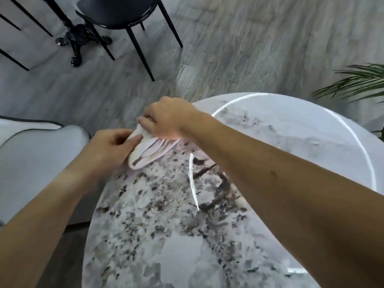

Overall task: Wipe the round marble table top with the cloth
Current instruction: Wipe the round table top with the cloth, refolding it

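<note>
The round marble table top [170, 235] fills the lower middle of the head view, white with dark grey speckles and veins. A folded white cloth [148, 152] lies bunched over the table's far left edge. My left hand [108, 149] grips the cloth's left side with thumb and fingers. My right hand [166, 119] reaches across from the right and pinches the cloth's upper end. Both hands hold the same cloth; part of it is hidden under my right palm.
A white upholstered seat with dark piping [35, 146] stands to the left of the table. A black chair [124, 15] and a black table base [76, 40] stand on the grey floor behind. Green plant leaves [357, 82] reach in at the right.
</note>
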